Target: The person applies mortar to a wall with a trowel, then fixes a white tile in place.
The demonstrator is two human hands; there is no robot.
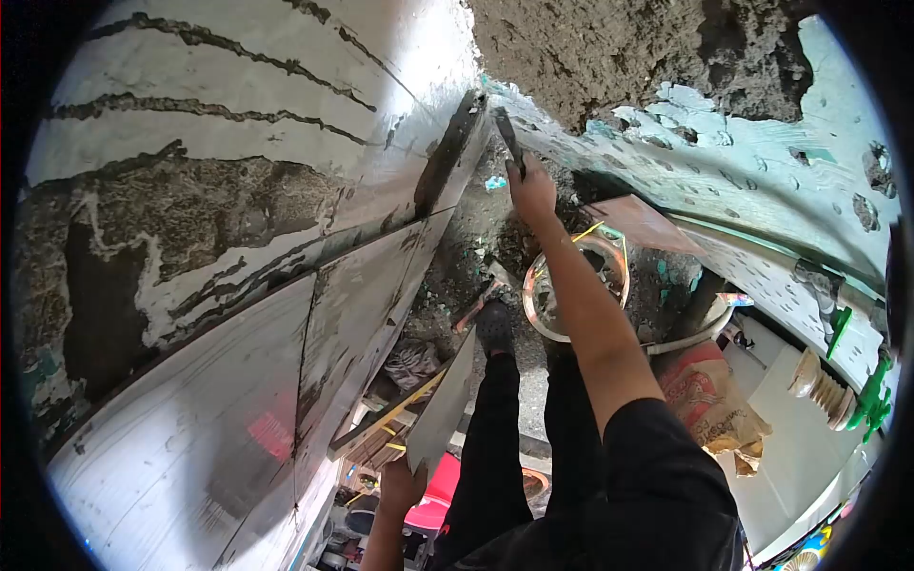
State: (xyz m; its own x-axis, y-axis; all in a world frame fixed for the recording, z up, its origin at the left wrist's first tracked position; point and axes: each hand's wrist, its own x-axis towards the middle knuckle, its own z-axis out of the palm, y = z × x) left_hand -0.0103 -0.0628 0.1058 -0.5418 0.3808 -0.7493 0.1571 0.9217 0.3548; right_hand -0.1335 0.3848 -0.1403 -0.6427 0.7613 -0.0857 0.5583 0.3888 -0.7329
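My right hand (533, 193) reaches forward, its fingers closed round a narrow, dark-bladed trowel (507, 133) that points at the wall corner. A dark strip of wet mortar (447, 157) runs down the left wall close to that corner. Low on the left, my left hand (402, 485) grips the lower end of a flat grey board (444, 404), held slanting beside my leg. Under my right forearm stands a round bucket (533, 319) with a pale rim, partly hidden by the arm. Near my shoe lies a hammer (473, 309) with a reddish handle.
Large tiles (228, 381) cover the lower left wall. The right wall (752, 157) has chipped plaster and bare patches. A torn cement bag (714, 395) lies at right, near a green clamp (868, 400). Behind my left hand are a red stool-like object (436, 495) and clutter.
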